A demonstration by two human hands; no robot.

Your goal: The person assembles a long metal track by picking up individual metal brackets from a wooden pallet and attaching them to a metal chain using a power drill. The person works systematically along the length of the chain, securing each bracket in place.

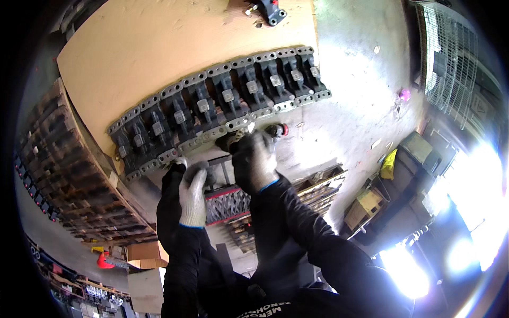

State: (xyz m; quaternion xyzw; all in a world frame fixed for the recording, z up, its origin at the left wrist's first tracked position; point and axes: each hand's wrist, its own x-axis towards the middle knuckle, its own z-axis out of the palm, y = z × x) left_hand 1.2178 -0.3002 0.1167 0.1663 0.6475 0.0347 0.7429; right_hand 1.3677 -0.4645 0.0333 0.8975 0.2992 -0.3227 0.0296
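Observation:
A row of several dark metal castings (pixel 222 100) with pale flanges lies on a tan wooden board (pixel 154 47). My right hand (pixel 253 159), in a grey glove, grips a dark power tool (pixel 265 132) with a red end, held against the near flange of the castings. My left hand (pixel 193 193), also gloved, is closed on the tool's rear part just below the row. The tool's working tip is hidden behind my right hand. Black sleeves cover both forearms.
One more dark casting (pixel 270 10) sits at the board's far edge. Stacked wooden pallets (pixel 74 169) stand left. A crate of metal parts (pixel 318 185) lies below the board. A wire cage (pixel 448 58), a yellow rag (pixel 389 163) and boxes stand right on the concrete floor.

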